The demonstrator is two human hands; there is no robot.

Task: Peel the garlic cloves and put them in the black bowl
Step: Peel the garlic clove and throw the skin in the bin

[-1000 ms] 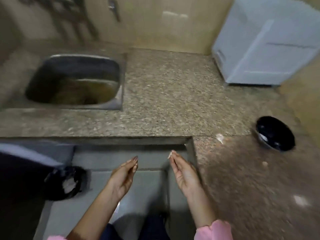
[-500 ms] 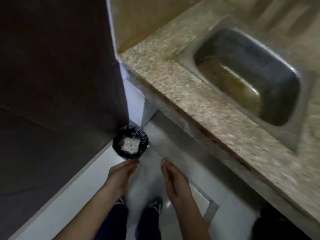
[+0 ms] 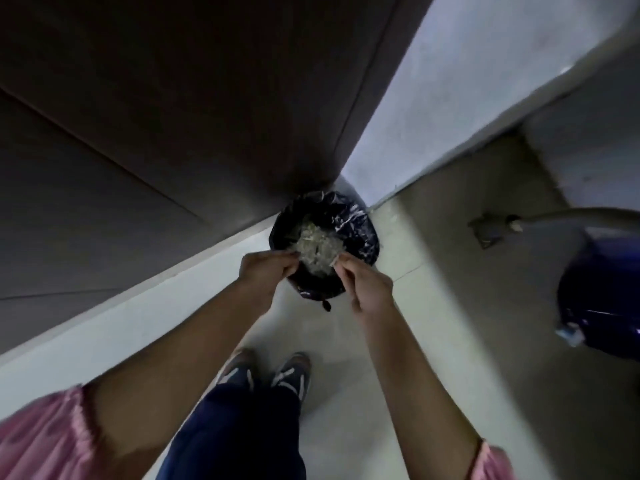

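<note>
Garlic skins (image 3: 317, 249) lie heaped inside the black-lined bin (image 3: 360, 233). Over the bin's near rim, the right hand (image 3: 367, 289) pinches a pale sliver (image 3: 334, 263) in a narrow grip. The left hand (image 3: 266, 268) beside it is curled, and I cannot tell what its grip holds. A blue container (image 3: 602, 306) stands right of the bin.

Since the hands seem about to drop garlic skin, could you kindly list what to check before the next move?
1. Hands over the opening: left hand and right hand sit above the bin: ok.
2. Room in the bin: the pile of skins lies below the rim: ok.
3. Right hand's grip: it pinches a pale scrap of skin over the pile: ok.
4. Left hand emptied: fingers curled, contents hidden: cannot tell.
5. Black bowl within reach: out of view: cannot tell.
6. Footing: shoes stand short of the bin: ok.
</note>
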